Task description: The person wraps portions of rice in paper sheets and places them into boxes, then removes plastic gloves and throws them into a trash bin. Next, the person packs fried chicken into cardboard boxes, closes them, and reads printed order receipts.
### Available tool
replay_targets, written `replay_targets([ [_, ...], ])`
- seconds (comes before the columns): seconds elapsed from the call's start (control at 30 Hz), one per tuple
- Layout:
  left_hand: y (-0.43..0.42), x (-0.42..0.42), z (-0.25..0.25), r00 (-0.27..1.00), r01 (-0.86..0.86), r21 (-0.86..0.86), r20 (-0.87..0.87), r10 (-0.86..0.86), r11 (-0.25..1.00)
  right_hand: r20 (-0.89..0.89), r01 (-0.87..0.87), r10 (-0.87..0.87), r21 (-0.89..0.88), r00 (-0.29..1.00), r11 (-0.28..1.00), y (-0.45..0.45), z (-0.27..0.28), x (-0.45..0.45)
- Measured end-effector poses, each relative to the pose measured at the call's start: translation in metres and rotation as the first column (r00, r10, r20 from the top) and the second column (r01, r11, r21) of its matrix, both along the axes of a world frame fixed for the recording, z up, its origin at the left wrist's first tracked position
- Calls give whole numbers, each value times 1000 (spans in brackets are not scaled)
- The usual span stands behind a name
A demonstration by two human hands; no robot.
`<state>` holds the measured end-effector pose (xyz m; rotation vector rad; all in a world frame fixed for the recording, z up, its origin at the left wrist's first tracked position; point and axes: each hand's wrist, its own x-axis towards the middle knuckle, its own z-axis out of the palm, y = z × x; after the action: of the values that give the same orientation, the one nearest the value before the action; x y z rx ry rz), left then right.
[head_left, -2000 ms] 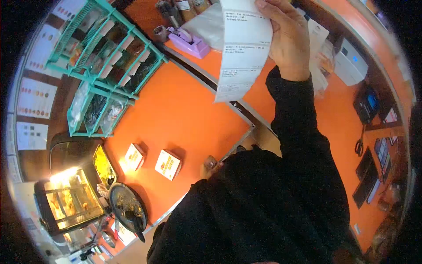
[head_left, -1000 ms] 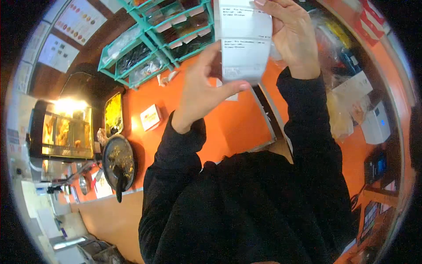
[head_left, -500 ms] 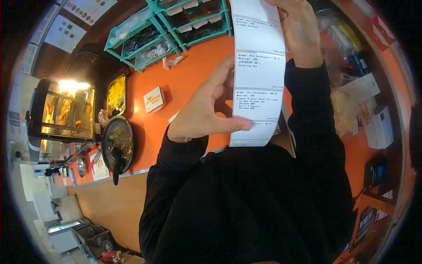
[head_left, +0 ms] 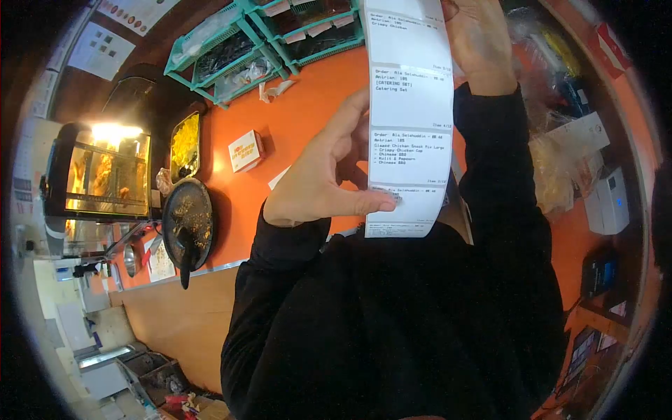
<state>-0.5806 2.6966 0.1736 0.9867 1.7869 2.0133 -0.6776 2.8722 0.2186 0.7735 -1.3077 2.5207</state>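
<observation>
A long white strip of printed order labels (head_left: pixel 409 105) hangs in front of my chest and runs out of view at the top. My left hand (head_left: pixel 325 164) pinches it near the lower end, thumb on the printed face and the other fingers behind, partly hidden. At the upper right edge of the strip is my right hand (head_left: pixel 479 42), its fingers closed on the paper and partly cut off by the frame. The print shows order lines such as "Catering Set" and "Crispy Chicken".
On the orange counter (head_left: pixel 294 126) stand a small snack box (head_left: pixel 246 150), a dark pan with crumbs (head_left: pixel 187 224) and a tray of yellow food (head_left: pixel 185 145). A lit display warmer (head_left: pixel 108 171) is at left, green racks (head_left: pixel 231 59) behind, a white device (head_left: pixel 609 203) at right.
The printed labels sit slightly higher, and more of the bottom label shows around my left thumb. Both hands keep hold of the strip.
</observation>
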Motion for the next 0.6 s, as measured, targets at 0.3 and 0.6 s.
replay_targets([
  [0.3, -1, 1, 0, 996, -1, 19, 88, -1, 1000, -9, -12, 11, -23, 1000, 1000, -3, -2, 2],
  [0.6, -19, -68, 19, 977, 8, 535, 174, -120, 845, -323, 295, -72, 725, 944, 622, -25, -52, 86],
])
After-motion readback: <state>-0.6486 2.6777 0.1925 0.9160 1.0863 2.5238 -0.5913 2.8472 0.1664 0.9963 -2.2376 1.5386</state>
